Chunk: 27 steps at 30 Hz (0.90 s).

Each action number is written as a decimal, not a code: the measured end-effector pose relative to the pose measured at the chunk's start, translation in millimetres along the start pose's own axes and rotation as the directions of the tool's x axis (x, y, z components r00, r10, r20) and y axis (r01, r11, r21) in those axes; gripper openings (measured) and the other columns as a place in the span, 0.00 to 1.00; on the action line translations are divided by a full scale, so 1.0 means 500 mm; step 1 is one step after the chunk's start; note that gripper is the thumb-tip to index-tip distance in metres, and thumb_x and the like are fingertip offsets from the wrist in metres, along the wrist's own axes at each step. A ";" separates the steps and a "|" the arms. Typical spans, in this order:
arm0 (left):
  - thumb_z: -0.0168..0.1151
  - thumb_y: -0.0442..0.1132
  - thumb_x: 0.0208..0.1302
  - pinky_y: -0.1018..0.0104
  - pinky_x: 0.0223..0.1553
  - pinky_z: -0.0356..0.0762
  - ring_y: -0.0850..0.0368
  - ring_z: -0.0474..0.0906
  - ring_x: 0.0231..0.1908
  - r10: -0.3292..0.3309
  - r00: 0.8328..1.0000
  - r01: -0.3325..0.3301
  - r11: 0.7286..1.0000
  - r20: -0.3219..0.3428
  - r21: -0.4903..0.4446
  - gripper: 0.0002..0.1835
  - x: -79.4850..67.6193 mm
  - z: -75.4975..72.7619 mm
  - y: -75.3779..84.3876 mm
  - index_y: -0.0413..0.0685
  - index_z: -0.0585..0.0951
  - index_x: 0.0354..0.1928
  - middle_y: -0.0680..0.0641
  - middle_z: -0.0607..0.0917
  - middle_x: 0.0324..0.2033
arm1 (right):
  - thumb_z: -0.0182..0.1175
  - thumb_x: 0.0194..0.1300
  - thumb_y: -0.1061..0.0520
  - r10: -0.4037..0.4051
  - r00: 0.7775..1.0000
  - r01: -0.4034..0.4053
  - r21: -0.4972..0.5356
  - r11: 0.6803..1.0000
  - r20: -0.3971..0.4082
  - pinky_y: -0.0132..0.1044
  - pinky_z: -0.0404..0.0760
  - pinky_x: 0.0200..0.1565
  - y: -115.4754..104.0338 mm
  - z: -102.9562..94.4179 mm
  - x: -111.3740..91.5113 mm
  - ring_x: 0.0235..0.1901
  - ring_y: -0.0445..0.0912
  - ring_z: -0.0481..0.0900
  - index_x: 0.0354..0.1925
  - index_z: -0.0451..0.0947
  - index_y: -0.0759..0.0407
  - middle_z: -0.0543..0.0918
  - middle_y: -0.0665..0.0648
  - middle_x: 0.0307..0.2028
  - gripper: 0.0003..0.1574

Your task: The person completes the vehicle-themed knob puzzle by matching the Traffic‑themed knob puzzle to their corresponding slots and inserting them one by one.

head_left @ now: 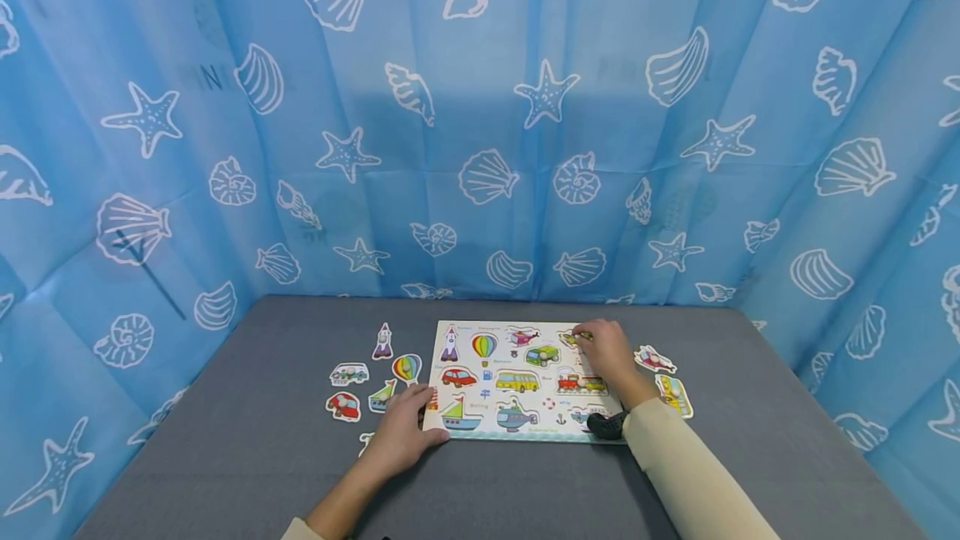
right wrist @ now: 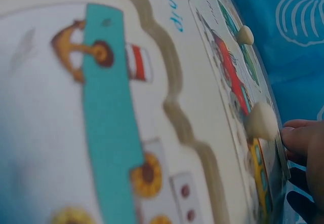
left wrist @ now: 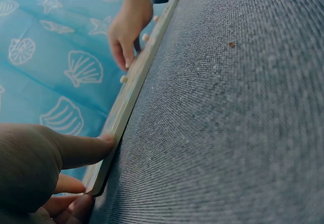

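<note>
A wooden peg puzzle board (head_left: 480, 363) printed with vehicles lies on the grey table. My left hand (head_left: 407, 432) grips its near left corner; in the left wrist view the thumb (left wrist: 86, 150) presses the front edge, with the other fingers round the side. At the far right of the board, my right hand (head_left: 609, 350) pinches a thin puzzle piece (head_left: 576, 339) with a yellowish picture, over the top right slot. In the right wrist view, knobs stand on the train piece (right wrist: 235, 77) and the green truck piece (right wrist: 243, 57).
Left of the board lie loose pieces: a rocket (head_left: 382, 342), a balloon (head_left: 407, 368), a sailboat (head_left: 381, 397), a red car (head_left: 343, 407) and a white vehicle (head_left: 349, 373). A helicopter (head_left: 656, 358) and a yellow bus (head_left: 673, 396) lie to the right. A blue shell-print curtain (head_left: 480, 123) hangs behind.
</note>
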<state>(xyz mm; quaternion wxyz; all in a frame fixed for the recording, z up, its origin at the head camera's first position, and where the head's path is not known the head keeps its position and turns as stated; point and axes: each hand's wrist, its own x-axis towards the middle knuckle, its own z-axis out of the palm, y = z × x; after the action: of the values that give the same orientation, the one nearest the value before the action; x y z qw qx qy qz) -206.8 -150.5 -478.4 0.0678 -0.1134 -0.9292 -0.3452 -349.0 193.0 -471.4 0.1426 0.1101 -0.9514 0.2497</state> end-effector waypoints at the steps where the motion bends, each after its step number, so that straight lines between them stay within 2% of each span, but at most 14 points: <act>1: 0.78 0.38 0.45 0.42 0.57 0.65 0.33 0.69 0.57 0.002 1.000 -0.002 1.000 -0.001 0.001 0.35 0.000 0.001 0.000 0.31 0.77 0.57 0.34 0.76 0.56 | 0.63 0.63 0.64 -0.004 1.000 0.004 -0.001 1.000 -0.001 0.57 0.71 0.50 -0.001 0.001 0.001 0.46 0.62 0.76 0.42 0.85 0.63 0.83 0.66 0.45 0.09; 7: 0.78 0.38 0.45 0.42 0.57 0.65 0.33 0.69 0.57 0.004 1.000 -0.004 1.000 0.003 0.003 0.35 0.003 0.004 0.000 0.31 0.77 0.57 0.34 0.76 0.56 | 0.63 0.64 0.63 0.018 1.000 -0.017 -0.027 0.999 0.004 0.56 0.72 0.49 -0.003 0.004 0.004 0.45 0.60 0.75 0.42 0.86 0.61 0.83 0.64 0.46 0.09; 17: 0.78 0.39 0.46 0.42 0.57 0.65 0.33 0.68 0.58 -0.019 1.000 0.019 1.000 0.017 -0.001 0.36 0.005 0.003 0.003 0.32 0.76 0.58 0.34 0.75 0.57 | 0.63 0.65 0.60 0.050 0.998 -0.049 -0.076 0.996 0.022 0.58 0.70 0.50 -0.011 0.004 0.008 0.48 0.60 0.74 0.44 0.86 0.58 0.82 0.63 0.48 0.10; 22: 0.78 0.39 0.46 0.42 0.57 0.65 0.33 0.68 0.58 -0.019 1.000 0.019 1.000 0.013 -0.001 0.36 0.002 0.003 0.001 0.32 0.76 0.58 0.34 0.75 0.57 | 0.62 0.66 0.60 0.073 0.995 -0.069 -0.073 0.995 0.065 0.58 0.69 0.53 -0.014 0.003 0.011 0.50 0.60 0.73 0.48 0.84 0.60 0.81 0.64 0.50 0.13; 27: 0.78 0.38 0.45 0.42 0.57 0.65 0.33 0.69 0.57 -0.016 1.000 0.016 1.000 -0.009 -0.005 0.35 0.002 0.002 0.002 0.31 0.77 0.57 0.34 0.76 0.56 | 0.61 0.65 0.62 0.061 0.992 -0.057 -0.040 0.998 0.111 0.59 0.69 0.55 -0.013 -0.002 0.011 0.54 0.63 0.72 0.54 0.80 0.63 0.79 0.67 0.52 0.18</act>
<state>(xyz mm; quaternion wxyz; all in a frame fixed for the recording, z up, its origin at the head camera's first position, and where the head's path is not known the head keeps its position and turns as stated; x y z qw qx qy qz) -207.4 -149.1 -478.2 0.0692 -0.1046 -0.9289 -0.3485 -351.8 187.2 -465.7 0.0834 0.0932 -0.9652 0.2297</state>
